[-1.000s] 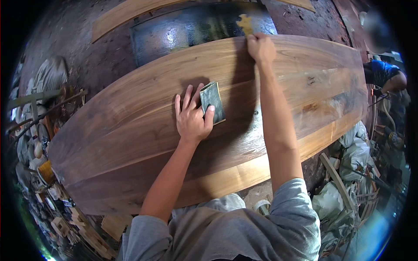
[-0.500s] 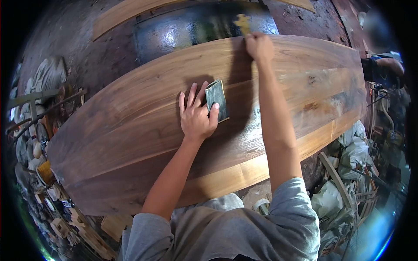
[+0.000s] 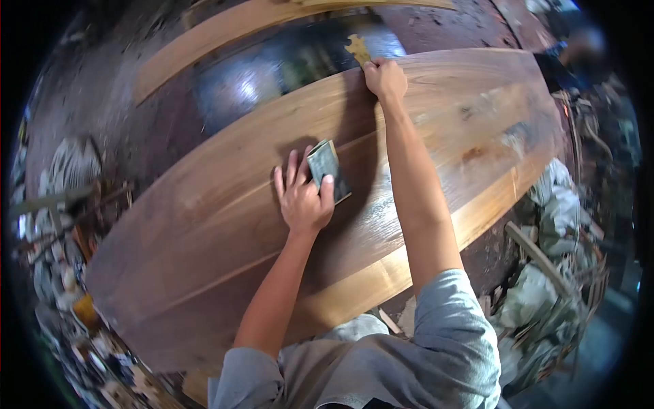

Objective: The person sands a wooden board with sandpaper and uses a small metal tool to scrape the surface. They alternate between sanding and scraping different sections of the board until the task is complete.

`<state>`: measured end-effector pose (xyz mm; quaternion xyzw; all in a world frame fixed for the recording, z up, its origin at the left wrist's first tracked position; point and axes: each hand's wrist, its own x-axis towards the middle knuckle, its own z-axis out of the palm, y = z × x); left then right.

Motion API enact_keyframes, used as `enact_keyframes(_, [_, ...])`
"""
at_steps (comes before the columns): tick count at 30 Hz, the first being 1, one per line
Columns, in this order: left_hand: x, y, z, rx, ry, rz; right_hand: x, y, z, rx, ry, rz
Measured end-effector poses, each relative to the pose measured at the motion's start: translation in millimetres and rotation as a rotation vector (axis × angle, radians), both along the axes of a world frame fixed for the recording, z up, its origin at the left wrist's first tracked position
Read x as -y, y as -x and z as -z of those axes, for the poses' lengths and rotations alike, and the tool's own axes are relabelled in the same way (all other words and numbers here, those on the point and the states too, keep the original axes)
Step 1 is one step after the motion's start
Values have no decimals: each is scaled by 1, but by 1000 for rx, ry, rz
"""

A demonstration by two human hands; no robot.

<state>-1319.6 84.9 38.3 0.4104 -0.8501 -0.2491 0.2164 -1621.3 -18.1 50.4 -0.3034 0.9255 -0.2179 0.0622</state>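
A long, oval-ended wooden tabletop (image 3: 225,204) of brown planks stretches across the view below both hands. My left hand (image 3: 305,204) rests on its middle, with a folded piece of dark sandpaper (image 3: 323,163) held between thumb and index finger. The other fingers of that hand lie spread on the wood. At the far edge, my right hand (image 3: 387,80) is closed around a flat yellow tool (image 3: 357,49) with a notched end. The notched end sticks out past the edge; the part inside the fist is hidden.
Beyond the far edge lies a dark glossy panel (image 3: 231,92), with a long board (image 3: 197,48) behind it. Pale sacks (image 3: 535,296) and wood scraps crowd the right side; clutter lines the left. Another person's dark sleeve (image 3: 553,68) shows at the tabletop's right end.
The view has turned and shifted a little. My right hand, with the yellow tool, has moved slightly left along the far edge. My left hand still holds the sandpaper on the wood.
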Motion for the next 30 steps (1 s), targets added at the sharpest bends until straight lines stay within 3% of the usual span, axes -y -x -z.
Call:
enact_keyframes(2, [1,1,1,16,-5,20,-19,36,8,-13,73,96])
enact_keyframes(4, [-1,3,1,39,-7,-32,-16,30,11,-44,-27,131])
enact_keyframes(5, [-3,4,3,23,-2,0,-10,16,12,-42,-62,90])
enact_keyframes(6, [-4,2,5,52,25,-12,-6,-9,17,51,83,19])
enact_keyframes(8, [-7,4,11,80,86,-21,-1,-65,-3,45,-90,-259])
enact_keyframes(10, [-8,6,12,91,148,-24,-7,-100,6,85,108,-446])
enact_keyframes(13, [-11,7,12,102,123,-33,-41,-108,-11,416,322,-370])
enact_keyframes(14, [-13,7,14,95,125,-15,-61,-102,-13,407,326,-353])
enact_keyframes(16, [-16,10,22,170,156,-57,-110,-84,-7,664,437,-140])
enact_keyframes(19, [-19,15,28,200,195,-98,-213,-66,-10,610,445,-8])
enact_keyframes(23, [-27,24,33,115,273,-107,-383,-71,-25,586,487,-19])
enact_keyframes(26, [-31,23,40,158,233,-151,-507,-96,-19,500,405,-174])
enact_keyframes(30, [-45,33,30,218,142,-255,-605,-119,-22,522,352,-325])
